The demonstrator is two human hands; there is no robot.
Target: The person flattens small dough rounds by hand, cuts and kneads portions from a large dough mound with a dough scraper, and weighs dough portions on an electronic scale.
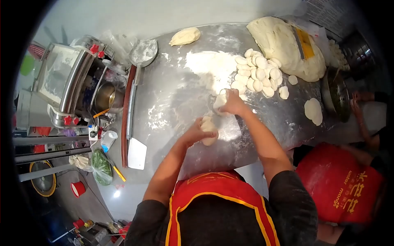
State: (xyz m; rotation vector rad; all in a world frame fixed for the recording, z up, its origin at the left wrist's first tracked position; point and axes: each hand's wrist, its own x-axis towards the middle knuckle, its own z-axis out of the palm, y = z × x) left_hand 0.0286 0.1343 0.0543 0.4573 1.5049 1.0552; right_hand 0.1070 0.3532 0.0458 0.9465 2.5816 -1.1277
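My left hand [194, 133] is closed around a pale piece of dough [209, 140], just above the floured metal worktop [164, 123]. Ahead and to the right, my right hand [234, 104] grips another piece of dough [219, 102], its fingers curled over the far end. Whether the two pieces join is hard to make out. Beyond my right hand lies a pile of small round dough pieces [258, 74]. A white patch of loose flour [205, 65] spreads in front of both hands.
A large dough mass [283, 45] sits back right, a smaller lump [185, 36] at the back edge. Left are a flour scoop [143, 52], a rolling rod [128, 119], a white scraper [137, 154] and a dough machine [67, 78]. A co-worker's hands touch a bowl [334, 92] at right.
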